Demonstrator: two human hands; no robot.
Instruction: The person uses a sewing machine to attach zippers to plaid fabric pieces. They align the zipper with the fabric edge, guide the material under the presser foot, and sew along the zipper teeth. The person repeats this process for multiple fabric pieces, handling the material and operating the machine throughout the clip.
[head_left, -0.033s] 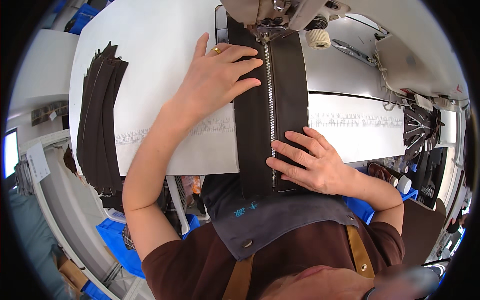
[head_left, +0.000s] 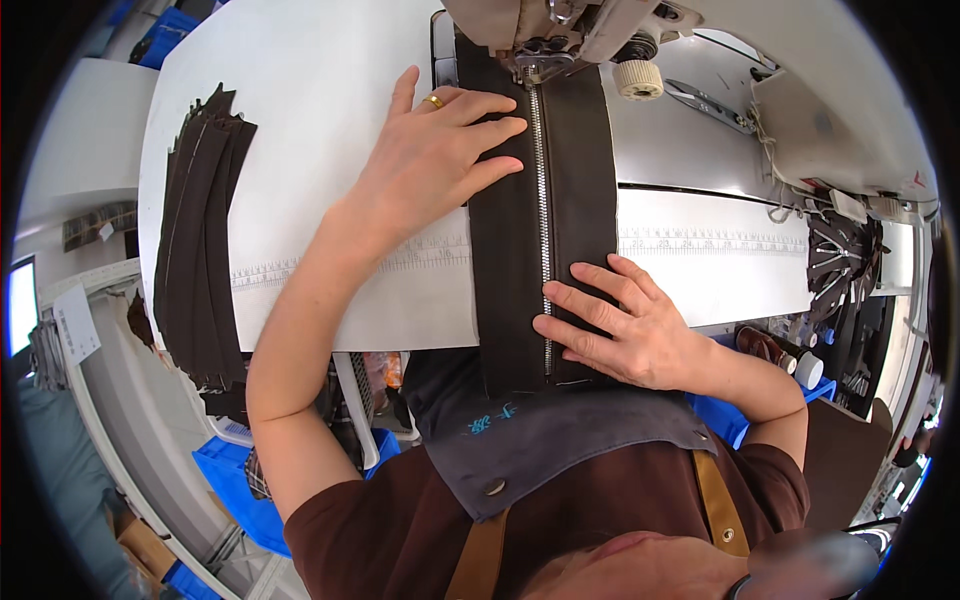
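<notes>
Dark cloth [head_left: 585,170] with a metal zip [head_left: 543,215] lies lengthwise on the table [head_left: 300,150], its far end beneath the sewing head [head_left: 530,62]. The left hand [head_left: 430,150], open, rests spread fingers on the cloth left of the zip; the right hand [head_left: 635,335], also open and gripping nothing, touches zip and cloth nearer the table's front edge. Light, even pressure should serve best: zip straight, cloth flat, fingers clear of the sewing head.

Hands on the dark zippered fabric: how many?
2: the left hand, left of the zipper, up toward the sewing machine; the right hand, lower down, reaching the zipper from the right.
</notes>
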